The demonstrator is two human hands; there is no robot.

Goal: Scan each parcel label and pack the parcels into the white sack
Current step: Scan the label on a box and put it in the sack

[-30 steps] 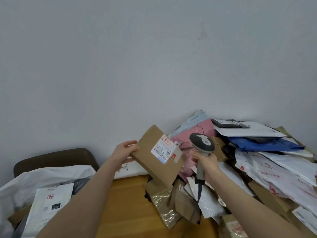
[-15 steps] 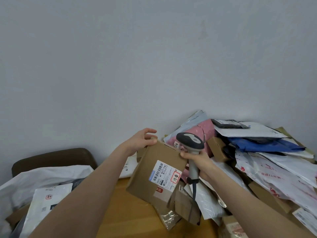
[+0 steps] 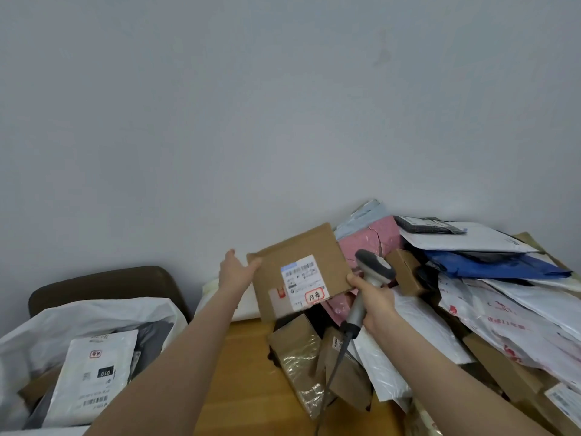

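Parcel [image 3: 301,247]: brown cardboard, held up above the surface [image 3: 245,372], label [image 3: 303,283] facing camera.
Left hand [image 3: 235,273]: pinches its left edge (thumb in front).
Right hand [image 3: 375,306]: wrapped round the scanner [image 3: 374,269] grip, at the right edge.
White sack [image 3: 94,311]: near left.

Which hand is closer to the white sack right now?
Left. The left hand holds the box on the side toward the sack; the right hand grips the scanner farther right.

— What can we read here?
— Only "010", white on black, on the white mailer [image 3: 91,388] in the sack [image 3: 103,313].
— And the label [image 3: 303,283] on the brown parcel [image 3: 317,247]?
— Too blurred for us.
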